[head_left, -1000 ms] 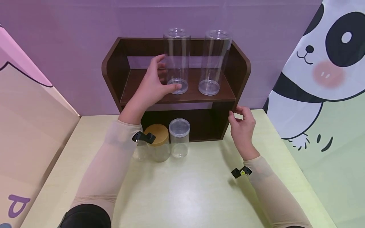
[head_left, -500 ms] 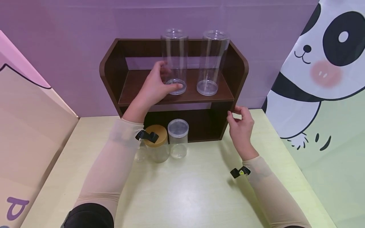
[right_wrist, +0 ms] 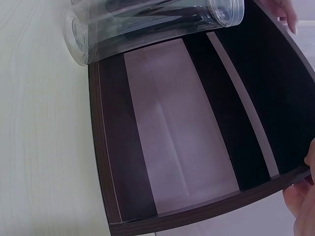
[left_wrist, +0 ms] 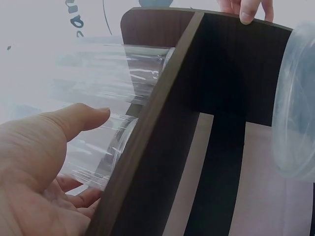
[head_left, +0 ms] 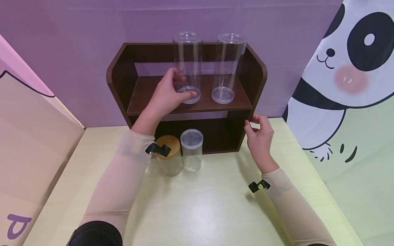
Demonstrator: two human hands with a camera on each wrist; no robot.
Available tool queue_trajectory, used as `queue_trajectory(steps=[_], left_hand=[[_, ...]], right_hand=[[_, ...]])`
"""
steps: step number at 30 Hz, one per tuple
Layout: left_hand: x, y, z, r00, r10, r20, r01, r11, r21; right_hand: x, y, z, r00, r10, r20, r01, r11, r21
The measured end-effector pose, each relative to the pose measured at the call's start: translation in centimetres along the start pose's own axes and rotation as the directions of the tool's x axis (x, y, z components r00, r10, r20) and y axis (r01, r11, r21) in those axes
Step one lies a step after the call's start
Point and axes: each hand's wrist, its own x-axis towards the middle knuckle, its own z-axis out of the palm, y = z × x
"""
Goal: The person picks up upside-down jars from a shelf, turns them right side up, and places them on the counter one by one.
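Note:
Two tall clear jars stand upright on the upper board of a dark brown shelf. Around the base of the left tall jar, my left hand has its thumb in front and its fingers behind. A hand's width to the right is the other tall jar, untouched. At the shelf's right side, my right hand pinches the edge of the side panel between thumb and fingers, also seen in the right wrist view, where the fingers lie on the panel's outer face.
On the table, before the shelf's lower compartment, stand a jar with a wooden lid and a clear lidded jar. Another clear jar is partly hidden by my left wrist. A purple backdrop hangs behind.
The head view has shifted slightly. My left fingers have slid a little lower behind the left tall jar. The right hand keeps its place on the shelf.

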Motion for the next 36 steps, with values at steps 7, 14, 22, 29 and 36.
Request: queue_trajectory(steps=[7, 14, 22, 29, 36], left_hand=[[-1.5, 0.1, -0.4, 0.999, 0.045, -0.008, -0.045, 0.999, -0.007], [-4.0, 0.2, -1.0, 0.993, 0.113, -0.027, -0.113, 0.993, -0.03], [-6.9, 0.0, -1.4, 0.99, 0.142, -0.015, -0.143, 0.988, -0.06], [-9.1, -0.5, -1.7, 0.984, 0.174, 0.029, -0.172, 0.984, -0.053], [-11.1, -1.8, -1.4, 0.978, 0.198, 0.066, -0.194, 0.979, -0.058]], right_hand=[[-0.1, -0.1, 0.0, 1.0, 0.005, 0.005, -0.005, 1.0, -0.005], [-0.1, -0.3, 0.0, 1.0, 0.01, 0.005, -0.01, 1.0, -0.005], [0.0, -0.1, 0.0, 1.0, 0.014, 0.001, -0.014, 1.0, -0.013], [-0.1, 0.0, -0.1, 1.0, 0.02, 0.0, -0.02, 1.0, -0.007], [-0.1, 0.0, 0.0, 1.0, 0.011, 0.003, -0.011, 1.0, -0.006]])
